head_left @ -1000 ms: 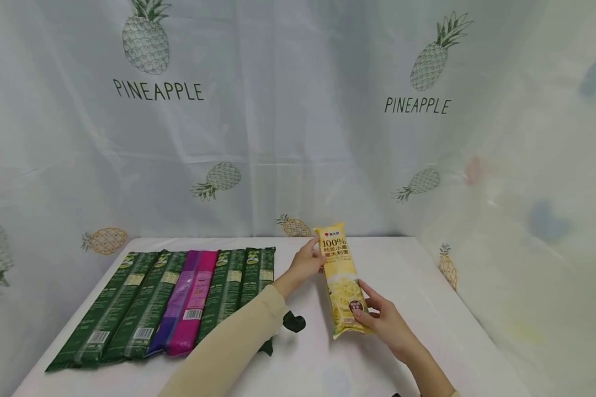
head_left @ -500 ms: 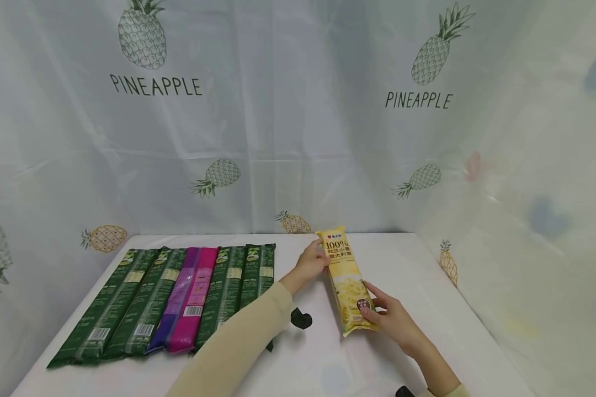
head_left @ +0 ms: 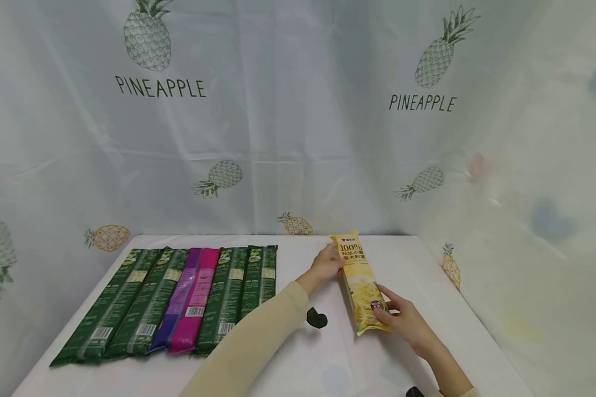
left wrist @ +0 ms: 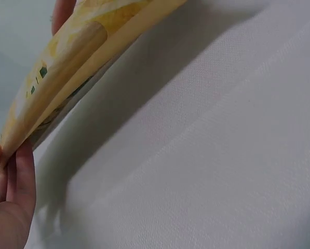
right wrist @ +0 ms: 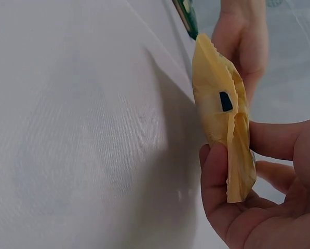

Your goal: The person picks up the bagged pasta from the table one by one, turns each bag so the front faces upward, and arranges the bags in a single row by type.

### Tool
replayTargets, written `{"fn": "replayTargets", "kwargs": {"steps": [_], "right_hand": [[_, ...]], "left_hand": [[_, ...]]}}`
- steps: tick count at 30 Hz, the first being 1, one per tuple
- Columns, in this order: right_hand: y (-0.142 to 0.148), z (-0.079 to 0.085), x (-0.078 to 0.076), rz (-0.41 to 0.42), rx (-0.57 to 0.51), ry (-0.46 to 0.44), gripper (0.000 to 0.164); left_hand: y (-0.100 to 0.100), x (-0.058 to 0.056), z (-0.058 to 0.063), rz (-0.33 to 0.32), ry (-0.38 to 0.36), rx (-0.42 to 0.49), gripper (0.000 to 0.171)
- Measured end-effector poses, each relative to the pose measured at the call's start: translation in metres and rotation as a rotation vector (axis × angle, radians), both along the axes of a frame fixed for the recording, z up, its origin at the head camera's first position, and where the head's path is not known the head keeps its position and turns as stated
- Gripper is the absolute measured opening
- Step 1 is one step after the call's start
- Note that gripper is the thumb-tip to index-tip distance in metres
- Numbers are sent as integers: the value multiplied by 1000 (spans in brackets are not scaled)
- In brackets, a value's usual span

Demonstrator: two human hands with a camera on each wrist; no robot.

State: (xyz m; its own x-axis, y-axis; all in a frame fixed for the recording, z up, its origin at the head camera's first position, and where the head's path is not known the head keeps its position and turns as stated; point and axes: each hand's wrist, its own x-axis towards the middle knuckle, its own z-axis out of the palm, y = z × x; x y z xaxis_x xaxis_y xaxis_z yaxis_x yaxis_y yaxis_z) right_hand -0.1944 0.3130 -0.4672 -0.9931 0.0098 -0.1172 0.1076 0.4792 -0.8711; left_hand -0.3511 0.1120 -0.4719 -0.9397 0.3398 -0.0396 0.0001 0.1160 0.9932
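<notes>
A long yellow packet of pasta [head_left: 360, 284] is held over the right part of the white table, face toward the head camera, its far end leaning slightly left. My left hand [head_left: 325, 266] pinches the far left edge, thumb and fingers on either side of the wrapper, as the left wrist view shows. At the near end, my right hand [head_left: 408, 324] grips the lower right side. The right wrist view shows thumb and fingers around the crimped end seal [right wrist: 230, 129]. A shadow under the packet falls on the tabletop.
Several dark green packets [head_left: 106, 309] lie side by side at the left of the table [head_left: 308, 364], with a pink-and-purple packet [head_left: 198, 303] among them. My left sleeve [head_left: 258, 336] covers part of the rightmost green one [head_left: 258, 275]. A pineapple-print curtain [head_left: 298, 110] hangs behind.
Both hands have carried the yellow pasta packet to the right, its far end dropping a little. The row of green and pink packets has stayed in place.
</notes>
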Motion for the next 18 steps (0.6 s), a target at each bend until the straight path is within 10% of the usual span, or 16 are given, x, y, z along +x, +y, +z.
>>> {"fn": "replayTargets", "kwargs": {"steps": [18], "right_hand": [[20,-7,-10,-30,34,-1,66]], "left_hand": [[24,-8,-18,-93,-48,18,82]]}}
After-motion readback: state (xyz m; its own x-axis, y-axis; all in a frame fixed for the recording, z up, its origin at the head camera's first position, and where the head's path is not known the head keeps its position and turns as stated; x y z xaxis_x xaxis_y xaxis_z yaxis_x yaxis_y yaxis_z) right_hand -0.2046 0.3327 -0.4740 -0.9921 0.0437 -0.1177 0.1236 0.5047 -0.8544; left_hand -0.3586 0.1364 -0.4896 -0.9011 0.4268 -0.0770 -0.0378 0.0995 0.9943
